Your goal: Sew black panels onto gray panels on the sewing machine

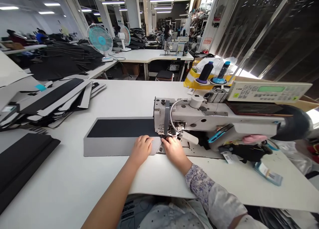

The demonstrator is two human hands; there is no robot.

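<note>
A long grey fabric panel (109,146) with a black strip (119,128) along it lies flat on the table, its right end under the head of a sewing machine (196,114). My left hand (142,150) rests on the panel's grey front part, fingers lying flat and close together. Beside the presser foot, my right hand (175,153) has bent fingers at the panel's right end, with the thumb pointing left toward the needle area. The machine head partly hides the panel's far right corner and the needle.
Grey and black cut pieces (62,99) are heaped at the left, with a black stack (22,162) nearer me. Thread cones (206,72) and a control panel (269,91) stand behind the machine. Blue snips (216,136) sit on its body. A fan (100,39) stands farther back.
</note>
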